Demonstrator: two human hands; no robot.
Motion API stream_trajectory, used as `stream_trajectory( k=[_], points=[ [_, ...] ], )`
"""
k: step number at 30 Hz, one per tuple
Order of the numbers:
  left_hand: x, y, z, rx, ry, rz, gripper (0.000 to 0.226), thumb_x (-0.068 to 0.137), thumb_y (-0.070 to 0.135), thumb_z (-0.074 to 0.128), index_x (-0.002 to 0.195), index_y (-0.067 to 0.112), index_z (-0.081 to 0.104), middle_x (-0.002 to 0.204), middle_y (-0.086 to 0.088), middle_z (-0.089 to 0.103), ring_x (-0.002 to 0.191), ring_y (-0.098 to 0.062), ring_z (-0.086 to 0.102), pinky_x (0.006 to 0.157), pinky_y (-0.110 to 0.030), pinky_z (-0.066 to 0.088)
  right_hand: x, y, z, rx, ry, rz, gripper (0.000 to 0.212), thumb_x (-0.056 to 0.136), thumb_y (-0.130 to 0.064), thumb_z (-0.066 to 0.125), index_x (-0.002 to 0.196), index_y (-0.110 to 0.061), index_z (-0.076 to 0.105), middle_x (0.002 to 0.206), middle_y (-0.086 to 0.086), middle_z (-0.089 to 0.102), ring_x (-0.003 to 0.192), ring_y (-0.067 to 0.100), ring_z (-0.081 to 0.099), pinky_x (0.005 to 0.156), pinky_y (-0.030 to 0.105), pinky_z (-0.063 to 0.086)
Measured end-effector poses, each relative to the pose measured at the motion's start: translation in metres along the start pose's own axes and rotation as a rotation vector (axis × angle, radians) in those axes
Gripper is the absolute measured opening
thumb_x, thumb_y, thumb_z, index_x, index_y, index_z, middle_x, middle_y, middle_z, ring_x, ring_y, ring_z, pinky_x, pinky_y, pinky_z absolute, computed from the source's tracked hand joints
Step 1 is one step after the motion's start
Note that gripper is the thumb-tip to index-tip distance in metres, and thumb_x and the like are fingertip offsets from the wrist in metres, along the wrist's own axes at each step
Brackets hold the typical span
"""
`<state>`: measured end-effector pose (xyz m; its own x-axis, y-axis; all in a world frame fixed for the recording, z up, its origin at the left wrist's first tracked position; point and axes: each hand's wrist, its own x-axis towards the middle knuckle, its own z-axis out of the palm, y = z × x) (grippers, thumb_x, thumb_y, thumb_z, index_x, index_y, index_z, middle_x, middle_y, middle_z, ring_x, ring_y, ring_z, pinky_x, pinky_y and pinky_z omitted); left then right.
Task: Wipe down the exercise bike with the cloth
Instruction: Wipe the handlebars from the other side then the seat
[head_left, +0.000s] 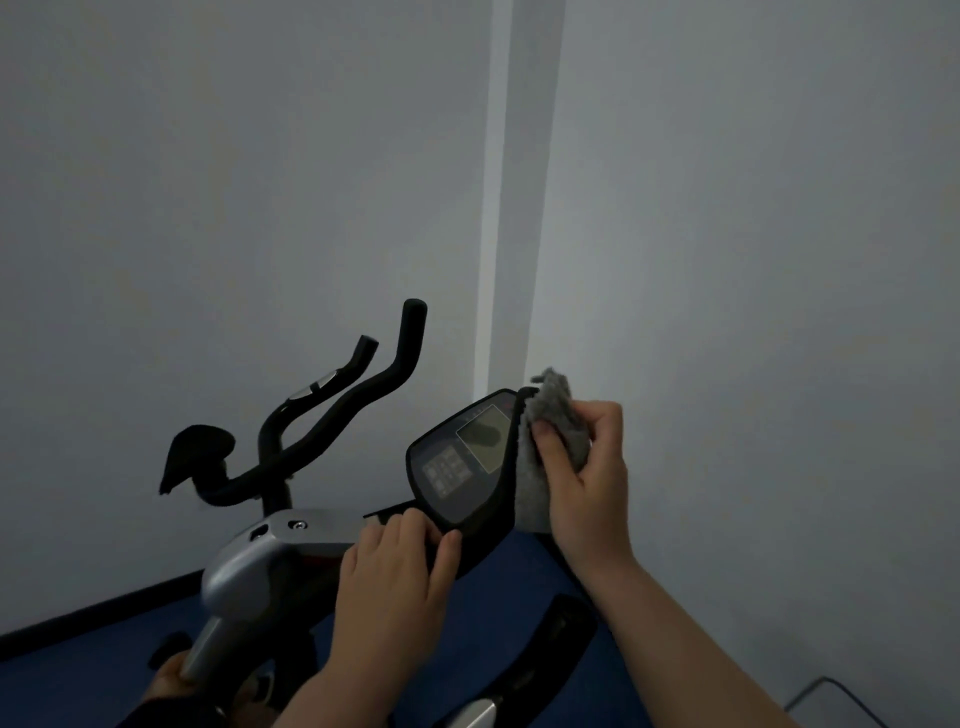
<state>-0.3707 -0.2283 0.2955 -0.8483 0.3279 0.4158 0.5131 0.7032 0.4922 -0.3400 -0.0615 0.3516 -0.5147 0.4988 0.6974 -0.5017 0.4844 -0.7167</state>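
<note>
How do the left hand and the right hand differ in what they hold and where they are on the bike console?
The right hand grips the grey cloth against the right edge of the console; the left hand holds no cloth and grips the console's lower edge bare. The right hand is higher in the view, beside the screen; the left hand is lower, below the buttons. Both touch the same console.

Pale wall (208, 182), blue floor (524, 571), cable (831, 693)

Both hands (395, 566) (587, 462) seemingly curled, gripping.
</note>
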Motion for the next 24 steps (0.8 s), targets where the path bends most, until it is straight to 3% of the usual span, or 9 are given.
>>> stream_trajectory(
  k=[4, 7, 10, 12, 15, 19, 21, 24],
  points=[
    [0.000, -0.001, 0.000, 0.017, -0.005, -0.002, 0.024, 0.095, 0.050, 0.033, 0.077, 0.034, 0.033, 0.076, 0.016, 0.042, 0.076, -0.006, 0.036, 0.072, -0.026, 0.024, -0.034, 0.021, -0.001, 0.014, -0.078, 0.098, 0.012, 0.089, -0.034, 0.057, 0.091, -0.029, 0.046, 0.085, -0.017, 0.062, 0.075, 0.001, 0.061, 0.060, 0.011, 0.046],
    [0.001, 0.000, 0.000, 0.023, 0.003, -0.003, 0.024, 0.094, 0.050, 0.032, 0.077, 0.033, 0.035, 0.075, 0.016, 0.043, 0.075, -0.008, 0.037, 0.071, -0.027, 0.025, -0.034, 0.025, -0.014, -0.068, -0.170, 0.095, 0.010, 0.091, -0.030, 0.060, 0.089, -0.028, 0.051, 0.084, -0.011, 0.060, 0.078, 0.003, 0.060, 0.065, 0.012, 0.045],
    [0.000, 0.000, 0.001, 0.031, 0.005, -0.001, 0.024, 0.095, 0.049, 0.033, 0.080, 0.031, 0.039, 0.076, 0.016, 0.044, 0.076, -0.008, 0.038, 0.072, -0.026, 0.026, -0.008, 0.013, -0.019, -0.204, -0.006, -0.024, 0.011, 0.087, -0.023, 0.068, 0.088, -0.020, 0.057, 0.103, -0.005, 0.050, 0.093, -0.006, 0.053, 0.076, 0.004, 0.040],
    [0.000, 0.000, 0.000, 0.030, 0.003, -0.004, 0.024, 0.096, 0.048, 0.034, 0.081, 0.030, 0.040, 0.076, 0.016, 0.044, 0.077, -0.008, 0.039, 0.072, -0.026, 0.027, -0.002, 0.007, -0.014, -0.202, 0.063, -0.092, 0.011, 0.086, -0.021, 0.069, 0.090, -0.019, 0.059, 0.103, -0.005, 0.052, 0.094, -0.006, 0.053, 0.078, 0.004, 0.039],
    [0.001, -0.001, 0.000, 0.039, -0.017, -0.007, 0.023, 0.096, 0.048, 0.034, 0.081, 0.031, 0.038, 0.077, 0.017, 0.042, 0.078, -0.008, 0.039, 0.073, -0.026, 0.027, -0.026, 0.013, -0.008, -0.115, -0.013, -0.026, 0.024, 0.089, -0.016, 0.067, 0.098, -0.034, 0.054, 0.096, -0.015, 0.060, 0.089, 0.002, 0.060, 0.074, 0.011, 0.045],
    [0.001, -0.003, 0.000, 0.051, -0.019, 0.002, 0.026, 0.095, 0.051, 0.029, 0.082, 0.031, 0.039, 0.078, 0.017, 0.044, 0.079, -0.008, 0.040, 0.074, -0.026, 0.030, -0.025, 0.013, -0.017, -0.117, 0.001, -0.097, 0.029, 0.091, -0.023, 0.065, 0.103, -0.044, 0.049, 0.097, -0.025, 0.060, 0.087, -0.004, 0.059, 0.071, 0.004, 0.042],
    [0.001, -0.004, 0.001, 0.052, -0.005, 0.005, 0.027, 0.094, 0.052, 0.028, 0.082, 0.030, 0.040, 0.078, 0.016, 0.045, 0.079, -0.008, 0.040, 0.074, -0.027, 0.030, -0.001, 0.005, -0.017, -0.154, 0.095, -0.210, 0.017, 0.091, -0.027, 0.060, 0.106, -0.034, 0.053, 0.095, -0.022, 0.058, 0.087, -0.005, 0.058, 0.074, 0.005, 0.040],
    [0.000, -0.005, 0.002, 0.037, 0.016, 0.017, 0.028, 0.094, 0.052, 0.029, 0.082, 0.029, 0.042, 0.078, 0.016, 0.046, 0.079, -0.009, 0.040, 0.074, -0.026, 0.029, 0.007, 0.006, -0.006, -0.250, 0.077, -0.345, 0.012, 0.091, -0.019, 0.060, 0.103, -0.019, 0.057, 0.093, -0.003, 0.052, 0.089, -0.010, 0.050, 0.076, 0.002, 0.037]
  ],
)
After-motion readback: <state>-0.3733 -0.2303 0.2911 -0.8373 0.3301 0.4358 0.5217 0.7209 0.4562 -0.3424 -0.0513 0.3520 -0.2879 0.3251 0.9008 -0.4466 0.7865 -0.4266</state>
